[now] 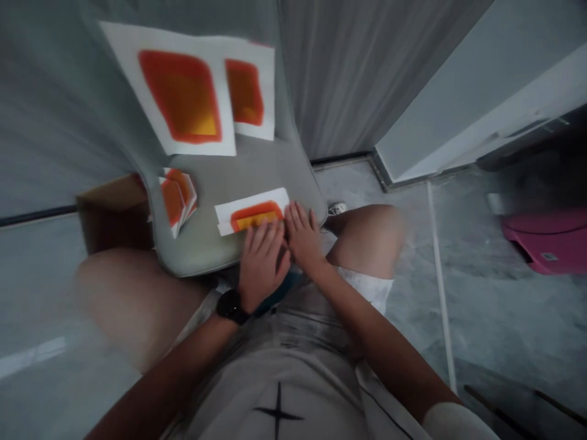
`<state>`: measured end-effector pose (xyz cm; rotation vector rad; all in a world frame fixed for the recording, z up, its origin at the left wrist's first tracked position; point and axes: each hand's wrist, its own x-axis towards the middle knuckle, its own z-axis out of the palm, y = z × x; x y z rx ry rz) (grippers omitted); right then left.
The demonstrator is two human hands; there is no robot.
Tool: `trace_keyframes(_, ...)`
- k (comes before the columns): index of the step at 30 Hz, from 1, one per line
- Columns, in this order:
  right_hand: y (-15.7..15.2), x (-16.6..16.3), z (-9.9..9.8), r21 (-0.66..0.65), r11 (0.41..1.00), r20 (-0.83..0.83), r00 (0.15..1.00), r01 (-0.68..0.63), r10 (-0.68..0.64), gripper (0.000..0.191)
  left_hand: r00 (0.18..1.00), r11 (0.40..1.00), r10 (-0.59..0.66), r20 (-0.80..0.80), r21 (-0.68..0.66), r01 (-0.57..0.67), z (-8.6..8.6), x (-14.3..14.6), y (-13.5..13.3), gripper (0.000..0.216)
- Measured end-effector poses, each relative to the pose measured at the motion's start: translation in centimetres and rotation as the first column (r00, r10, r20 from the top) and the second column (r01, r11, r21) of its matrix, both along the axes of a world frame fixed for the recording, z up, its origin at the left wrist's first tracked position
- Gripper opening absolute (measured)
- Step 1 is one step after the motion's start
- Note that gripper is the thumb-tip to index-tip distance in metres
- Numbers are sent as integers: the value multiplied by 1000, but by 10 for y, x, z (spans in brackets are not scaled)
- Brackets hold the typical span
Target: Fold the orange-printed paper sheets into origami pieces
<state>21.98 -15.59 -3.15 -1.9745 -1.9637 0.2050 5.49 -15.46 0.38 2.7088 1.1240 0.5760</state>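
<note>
A folded sheet of white paper [227, 212] with an orange-and-yellow patch lies on the grey chair seat [220, 180], close to its front edge. My left hand [263, 256], with a dark watch at the wrist, rests its outstretched fingers on the paper's near edge. Flat at the paper's right end is my right hand [303, 237], its fingers straight and side by side. Neither hand grips anything. Parts of the paper under the fingers are hidden. To the left stands a small folded paper piece [178, 197] in the same colours.
Two printed sheets, a larger one [181, 98] and a smaller one [247, 91], lie at the back of the chair. A brown cardboard box [110, 211] sits beside the chair at left. A pink object [550, 244] is on the floor at right, near a wall corner.
</note>
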Motion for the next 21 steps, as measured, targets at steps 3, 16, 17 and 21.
trace_keyframes(3,2,0,-5,-30,1000,-10,1000,-3,3,63,998,996,-51,-35,-71,48,-8,25,-2,68)
trace_keyframes(16,-2,3,7,-23,1000,-20,1000,-14,13,76,985,993,72,-156,-77,-85,-3,-27,6,73)
trace_keyframes(17,-2,3,8,-26,1000,-12,1000,-11,11,78,983,992,93,-161,-74,-106,-3,-37,5,73)
trace_keyframes(21,-3,2,7,-23,1000,24,1000,-5,6,83,970,979,181,-160,-61,-193,-7,-71,0,71)
